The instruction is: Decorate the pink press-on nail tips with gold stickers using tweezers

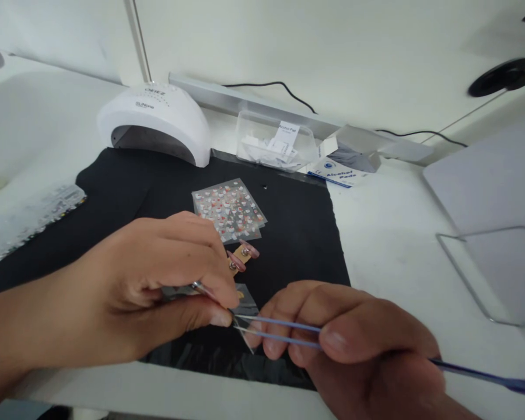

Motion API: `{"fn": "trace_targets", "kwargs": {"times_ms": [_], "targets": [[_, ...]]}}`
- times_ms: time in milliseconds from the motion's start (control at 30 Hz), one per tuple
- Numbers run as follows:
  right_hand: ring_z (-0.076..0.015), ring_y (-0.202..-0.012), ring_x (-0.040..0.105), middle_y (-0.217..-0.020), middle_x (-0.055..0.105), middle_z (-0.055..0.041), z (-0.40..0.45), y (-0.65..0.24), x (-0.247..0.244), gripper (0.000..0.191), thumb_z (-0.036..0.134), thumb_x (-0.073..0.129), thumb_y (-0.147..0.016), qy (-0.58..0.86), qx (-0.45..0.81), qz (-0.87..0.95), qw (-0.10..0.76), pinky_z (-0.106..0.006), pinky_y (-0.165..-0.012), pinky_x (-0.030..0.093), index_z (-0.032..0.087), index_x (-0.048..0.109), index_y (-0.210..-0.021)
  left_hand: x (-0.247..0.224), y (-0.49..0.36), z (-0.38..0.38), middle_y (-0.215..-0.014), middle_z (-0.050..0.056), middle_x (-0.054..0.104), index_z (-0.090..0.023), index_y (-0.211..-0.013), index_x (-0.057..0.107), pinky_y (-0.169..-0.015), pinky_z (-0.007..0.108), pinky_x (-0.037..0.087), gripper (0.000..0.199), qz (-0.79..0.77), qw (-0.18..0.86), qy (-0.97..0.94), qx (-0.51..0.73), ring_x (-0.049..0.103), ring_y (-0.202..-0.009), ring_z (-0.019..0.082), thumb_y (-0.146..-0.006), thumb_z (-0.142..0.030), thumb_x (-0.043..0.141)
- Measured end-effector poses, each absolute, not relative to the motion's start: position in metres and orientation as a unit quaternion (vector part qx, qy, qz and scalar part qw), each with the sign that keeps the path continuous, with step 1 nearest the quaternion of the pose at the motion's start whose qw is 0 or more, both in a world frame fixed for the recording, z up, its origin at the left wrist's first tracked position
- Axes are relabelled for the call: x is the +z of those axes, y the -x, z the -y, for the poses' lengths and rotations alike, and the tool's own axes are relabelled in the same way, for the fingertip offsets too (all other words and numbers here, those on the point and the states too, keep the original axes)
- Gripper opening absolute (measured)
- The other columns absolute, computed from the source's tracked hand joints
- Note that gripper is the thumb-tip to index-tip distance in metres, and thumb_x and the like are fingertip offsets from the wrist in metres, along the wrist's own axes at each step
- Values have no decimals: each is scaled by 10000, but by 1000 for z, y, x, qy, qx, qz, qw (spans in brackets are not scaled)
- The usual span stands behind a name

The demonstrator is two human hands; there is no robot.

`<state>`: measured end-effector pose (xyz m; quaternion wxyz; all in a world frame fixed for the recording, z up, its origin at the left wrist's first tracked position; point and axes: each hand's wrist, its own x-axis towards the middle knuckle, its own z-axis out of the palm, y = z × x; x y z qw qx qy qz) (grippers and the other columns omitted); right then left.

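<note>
My left hand [166, 280] is closed in a pinch, thumb against index finger. A small dark bit shows at its fingertips, and something shiny peeks out under the index finger; I cannot make out either. Blue tweezers [289, 323] rest in my right hand [359, 338], their two prongs slightly apart and their tips right at the left fingertips. A clear film [248, 303] lies behind and below the pinch, partly hidden. Just beyond, pink false nails [237, 261] sit on a tan strip [244, 256]. Clear sheets with small red and white stickers [231, 207] lie farther back.
A black mat [297, 245] covers part of the white table [376, 245]. At the back stand a white nail lamp [157, 119], a clear box of sachets [249, 149] and an alcohol pads box [339, 175]. A clear bag [35, 216] lies left, a metal-wire stand [472, 286] right.
</note>
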<state>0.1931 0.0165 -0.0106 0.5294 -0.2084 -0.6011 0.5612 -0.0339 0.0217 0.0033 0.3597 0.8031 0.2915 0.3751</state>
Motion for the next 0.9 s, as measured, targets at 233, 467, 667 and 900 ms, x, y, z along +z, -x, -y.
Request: {"fn": "trace_targets", "kwargs": {"times_ms": [233, 467, 667, 900], "targets": [[-220, -562, 716, -598, 698, -41, -17, -194, -11, 294, 405, 572, -967, 208, 564, 592, 537, -388, -523, 668, 256, 825, -992, 1, 36, -20, -742, 2, 614, -177, -881, 665, -690, 230, 501, 82, -294, 372, -794, 380, 603, -728, 116, -944, -131, 640], [-217, -564, 720, -592, 693, -46, -17, -191, -10, 313, 381, 562, -972, 200, 560, 595, 541, -381, -513, 675, 209, 824, -982, -1, 36, -20, -746, 6, 595, -179, -872, 681, -683, 238, 483, 97, -296, 381, -790, 379, 584, -726, 117, -942, -132, 632], [-221, -568, 726, -590, 693, -47, -18, -192, -11, 322, 382, 553, -978, 196, 557, 597, 543, -380, -510, 674, 209, 824, -983, 3, 36, -20, -743, 0, 610, -175, -857, 655, -700, 235, 488, 108, -292, 372, -798, 374, 587, -727, 110, -945, -121, 623], [-210, -537, 716, -567, 690, -35, -18, -193, -9, 311, 407, 560, -975, 210, 561, 596, 534, -374, -506, 670, 258, 832, -965, 3, 36, -20, -774, 3, 640, -164, -987, 685, -747, 233, 522, 97, -294, 351, -813, 360, 612, -757, 118, -940, -110, 619]]}}
